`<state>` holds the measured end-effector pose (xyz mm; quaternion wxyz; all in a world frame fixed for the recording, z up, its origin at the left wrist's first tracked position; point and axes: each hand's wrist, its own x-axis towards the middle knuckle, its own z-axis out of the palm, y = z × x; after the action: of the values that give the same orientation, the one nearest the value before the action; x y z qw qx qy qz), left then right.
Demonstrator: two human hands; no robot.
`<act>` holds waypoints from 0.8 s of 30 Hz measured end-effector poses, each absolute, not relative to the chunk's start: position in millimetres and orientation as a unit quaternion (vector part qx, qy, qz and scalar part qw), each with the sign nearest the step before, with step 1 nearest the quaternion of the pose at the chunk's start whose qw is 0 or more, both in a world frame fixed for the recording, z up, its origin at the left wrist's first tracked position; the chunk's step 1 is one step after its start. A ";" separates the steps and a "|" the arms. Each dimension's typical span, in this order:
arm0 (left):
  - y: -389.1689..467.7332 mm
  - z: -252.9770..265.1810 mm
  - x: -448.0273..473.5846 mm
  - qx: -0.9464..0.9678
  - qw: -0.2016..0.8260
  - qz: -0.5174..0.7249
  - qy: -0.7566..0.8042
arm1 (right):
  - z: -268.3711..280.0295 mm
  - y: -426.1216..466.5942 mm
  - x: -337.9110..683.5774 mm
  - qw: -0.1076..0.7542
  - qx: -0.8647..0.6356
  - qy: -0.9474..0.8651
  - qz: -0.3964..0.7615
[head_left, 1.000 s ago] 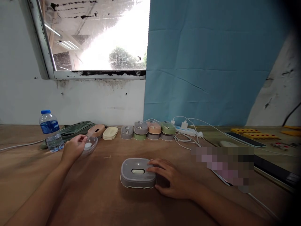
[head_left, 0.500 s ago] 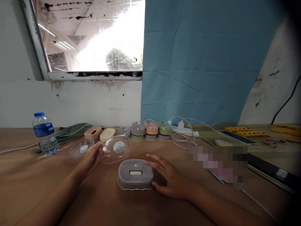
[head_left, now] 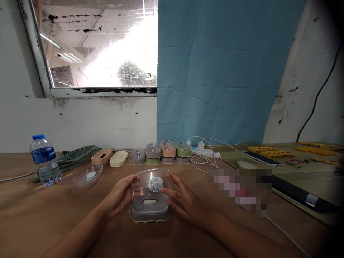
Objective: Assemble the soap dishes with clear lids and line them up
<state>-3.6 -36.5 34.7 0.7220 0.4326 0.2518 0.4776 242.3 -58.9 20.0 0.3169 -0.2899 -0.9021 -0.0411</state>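
Note:
A grey soap-box base with a scalloped white rim sits on the wooden table in front of me. Above it I hold a clear plastic lid with a round sticker, tilted over the base. My left hand grips the lid's left edge. My right hand touches its right edge with fingers spread. Another clear lid lies on the table to the left.
A water bottle and a green pouch stand at the left. A row of coloured soap boxes lines the wall, beside a white power strip with cables. Phones, yellow parts and a black tablet lie at the right.
My left hand picked a clear lid from the left stack and carried it right, over the grey base. My right hand lifted off the base and moved to the lid's right edge.

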 end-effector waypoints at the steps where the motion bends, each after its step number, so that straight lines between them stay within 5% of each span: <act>1: -35.9 33.6 -4.0 0.433 0.719 0.477 0.261 | 19.0 -58.1 242.4 0.315 -0.294 -0.902 -0.033; 14: -20.6 16.4 -16.0 0.693 0.315 0.400 0.510 | 18.1 -56.5 241.8 0.252 -0.313 -0.910 0.099; 24: -23.4 15.7 -13.4 0.735 0.232 0.331 0.544 | 23.4 -56.8 244.8 0.197 -0.324 -0.910 0.166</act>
<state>-13.4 -23.4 15.7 0.2325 0.7349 0.5442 0.3313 244.8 -56.8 23.4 0.1970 -0.3240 -0.9102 0.1664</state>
